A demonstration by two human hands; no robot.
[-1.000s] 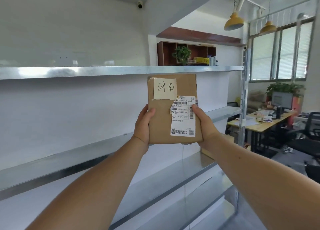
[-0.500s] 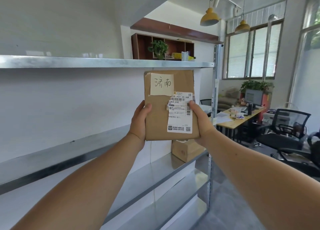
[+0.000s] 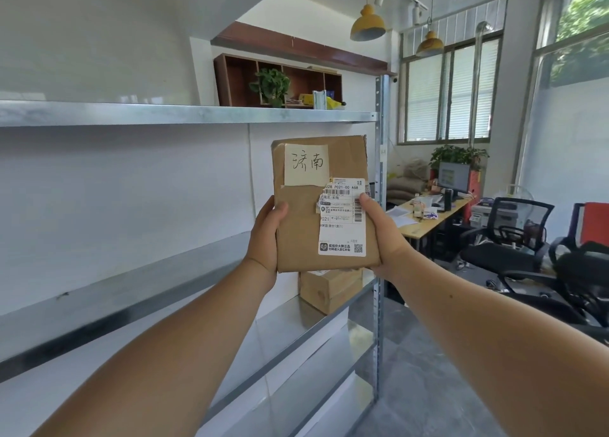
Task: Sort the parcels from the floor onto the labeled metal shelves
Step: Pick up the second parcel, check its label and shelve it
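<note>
Two hands: left hand and right hand clasp the flat brown cardboard parcel by its side edges.
Parcel: upright before the metal shelves, label facing, probably for reading.
Fingers: closed round it.

View swings right along the shelves

A small cardboard box now shows on the shelf beneath the held parcel; the desk and chairs appear fuller.
</note>
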